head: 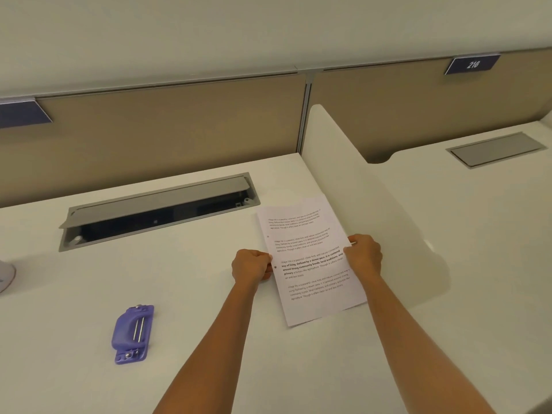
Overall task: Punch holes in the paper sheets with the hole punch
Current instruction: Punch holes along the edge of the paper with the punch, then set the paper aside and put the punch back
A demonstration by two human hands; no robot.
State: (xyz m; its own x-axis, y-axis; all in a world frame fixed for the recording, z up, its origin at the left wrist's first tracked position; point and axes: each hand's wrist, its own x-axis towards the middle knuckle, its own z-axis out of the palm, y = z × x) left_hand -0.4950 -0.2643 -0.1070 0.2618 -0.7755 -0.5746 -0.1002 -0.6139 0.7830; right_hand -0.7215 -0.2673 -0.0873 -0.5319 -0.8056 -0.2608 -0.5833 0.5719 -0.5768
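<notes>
Printed paper sheets (310, 264) lie on the white desk (194, 294), close to the side divider. My left hand (252, 265) grips their left edge and my right hand (364, 253) grips their right edge. Two small round holes show along the left margin of the top sheet. The purple hole punch (133, 334) sits on the desk to the lower left, well apart from both hands and from the sheets.
A grey cable tray (158, 210) with its lid open is set into the desk behind the sheets. A white side divider (373, 204) rises at the right. A beige partition stands at the back. A white round object (6, 274) sits at the far left edge.
</notes>
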